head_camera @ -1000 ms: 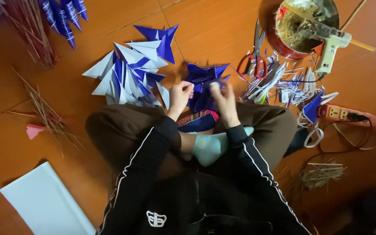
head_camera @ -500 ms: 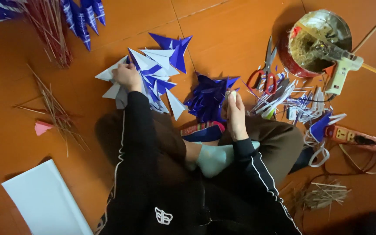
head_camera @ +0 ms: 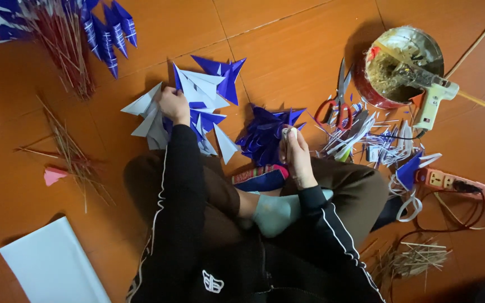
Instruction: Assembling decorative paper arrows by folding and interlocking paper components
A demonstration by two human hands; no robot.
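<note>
I sit cross-legged on an orange tiled floor. My left hand (head_camera: 173,104) reaches forward into a pile of folded blue-and-white paper triangles (head_camera: 200,92) and grips one of them. My right hand (head_camera: 294,151) rests by my knee against a heap of crumpled dark blue folded papers (head_camera: 265,134), pinching a small pale piece at its fingertips. What that piece is cannot be made out.
Red-handled scissors (head_camera: 338,101), a round tin (head_camera: 402,64) with a glue gun (head_camera: 433,95) across it, paper scraps (head_camera: 374,140) and a power strip (head_camera: 450,182) lie right. Blue paper pinwheels on sticks (head_camera: 79,39) lie far left, loose sticks (head_camera: 71,154) and a white sheet (head_camera: 51,266) near left.
My hands were together at the dark blue heap. The left hand then went out to the triangle pile and stays there; the right hand stays by the heap.
</note>
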